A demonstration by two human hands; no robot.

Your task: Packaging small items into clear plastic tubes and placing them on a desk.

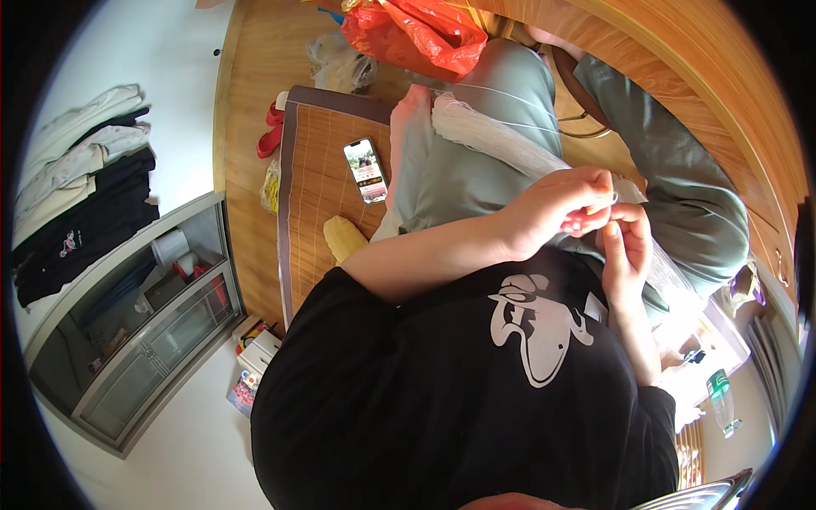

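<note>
A thick bundle of white thread (489, 132) lies across my lap over grey-green trousers, and passes under my hands. Loose strands stray from it over one knee. My left hand (565, 208) is raised above the lap, its thumb and fingers pinched together on a bit of white thread (614, 197). Close against it, my right hand (629, 246) also pinches the thread, fingertips meeting those of the left. The exact strand between the fingers is too fine to follow.
A lit phone (365, 171) lies on a brown mat (314, 144) to the left, near a yellow cloth-like piece (342, 238). A red plastic bag (412, 34) stands ahead. Wooden furniture (680, 51) curves along the far right. A plastic bottle (721, 399) is at the right.
</note>
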